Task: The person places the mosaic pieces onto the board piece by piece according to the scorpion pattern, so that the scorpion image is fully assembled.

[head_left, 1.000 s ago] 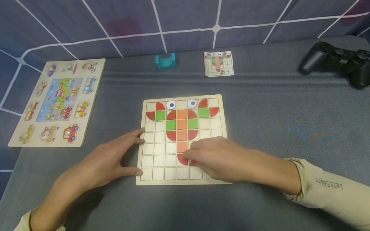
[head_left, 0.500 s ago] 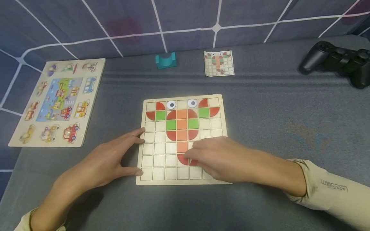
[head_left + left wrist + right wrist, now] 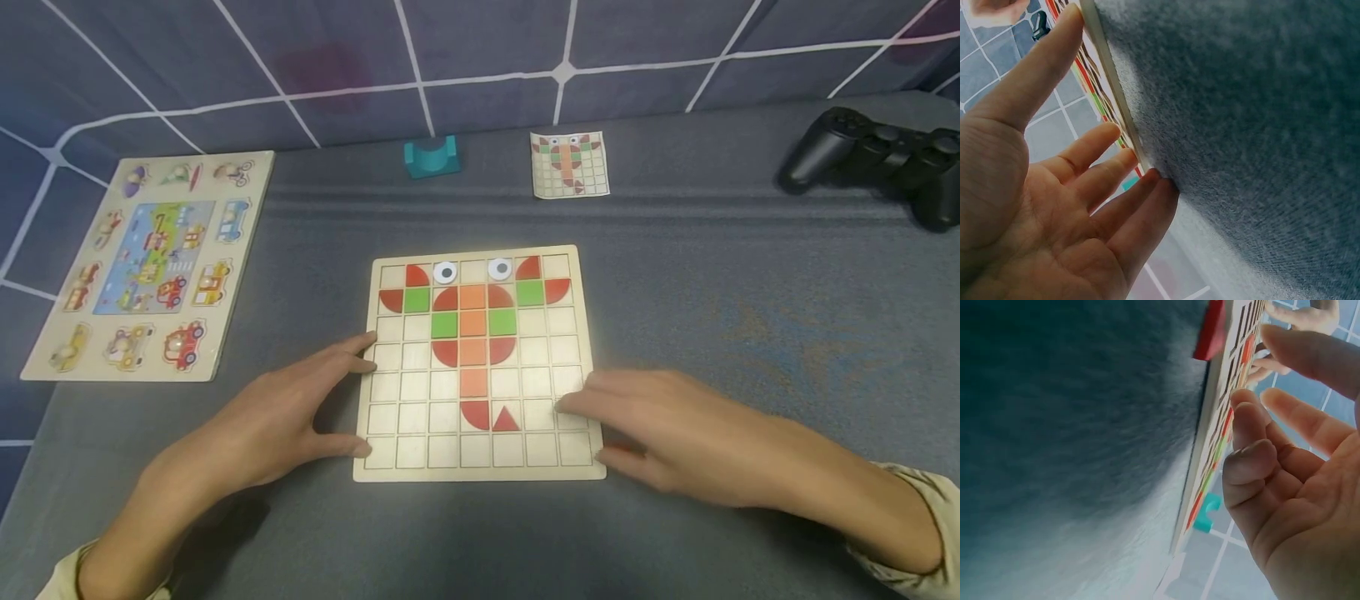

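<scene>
A pale wooden grid board [image 3: 416, 358] lies on the dark cloth, with red, green and orange pieces forming a figure with two round eyes. Along its left edge rests my left hand [image 3: 262, 417], thumb and fingers spread, fingertips touching the rim in the left wrist view. My right hand [image 3: 682, 437] is at the right edge, index fingertip over a cell, thumb by the rim; nothing shows between them. A red triangle [image 3: 506, 420] sits in a lower cell beside a red quarter circle [image 3: 476, 414]. In the right wrist view a red block [image 3: 1211, 331] shows beside the board's edge, hidden from the head view.
A small printed pattern card [image 3: 571, 165] and a teal U-shaped holder [image 3: 432, 158] lie behind the board. At left is a wooden vehicle peg puzzle [image 3: 153, 267]. A black game controller [image 3: 877, 162] occupies the far right, and tile-patterned cloth rises at the back.
My right hand has drawn back to the right from the lower cells, uncovering the red triangle and the cells near it. The left hand has stayed at the left edge.
</scene>
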Demonstrator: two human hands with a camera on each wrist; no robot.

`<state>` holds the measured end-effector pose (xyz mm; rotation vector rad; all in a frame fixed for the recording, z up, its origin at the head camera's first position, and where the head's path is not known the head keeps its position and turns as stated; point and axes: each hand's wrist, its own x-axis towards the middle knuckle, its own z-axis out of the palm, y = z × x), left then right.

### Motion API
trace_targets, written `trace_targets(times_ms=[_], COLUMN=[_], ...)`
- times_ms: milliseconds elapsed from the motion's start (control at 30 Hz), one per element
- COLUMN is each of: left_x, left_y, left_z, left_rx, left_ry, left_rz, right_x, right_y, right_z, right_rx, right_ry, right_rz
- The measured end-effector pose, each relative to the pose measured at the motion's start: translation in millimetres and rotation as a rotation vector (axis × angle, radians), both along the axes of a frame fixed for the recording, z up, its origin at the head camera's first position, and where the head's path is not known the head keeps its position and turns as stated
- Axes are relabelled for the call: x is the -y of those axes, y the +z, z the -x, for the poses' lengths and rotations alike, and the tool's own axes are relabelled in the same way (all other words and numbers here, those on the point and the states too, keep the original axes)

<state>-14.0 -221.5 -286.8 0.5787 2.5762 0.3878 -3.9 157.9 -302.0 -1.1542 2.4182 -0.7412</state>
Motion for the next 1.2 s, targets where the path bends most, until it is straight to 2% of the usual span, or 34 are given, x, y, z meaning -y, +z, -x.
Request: trace_targets(times_ms=[167, 367, 533, 700, 933, 1200], left_x=[0.1, -0.2, -0.3, -0.5, -0.5, -1.0], left_y=[0.2, 0.3, 0.5, 0.5, -0.1, -0.1], left_z=[0.3, 0.1, -0.1, 0.2, 0.6, 0.7], left_rx=[0.005, 0.015, 0.015, 0.014, 0.008, 0.014], left_ry=[0.002, 0.012, 0.016, 0.017, 0.013, 0.017], left_rz=[0.004, 0.012, 0.011, 0.011, 0.015, 0.017], right_x=[-13.6, -18.7, -19.7, -18.7, -16.9, -19.3], right_y=[-2.9, -10.2, -12.6, -14.2, -14.5, -12.8], right_z=[-10.1, -16.5, -18.6, -21.1, -21.5, -21.3], right_rx=[0.007, -0.039, -0.025, -0.049, -0.034, -0.091], right_ry=[-0.029, -0.037, -0.07, -0.067, -0.056, -0.065], right_rz=[-0.043, -0.039, -0.059, -0.045, -0.02, 0.02])
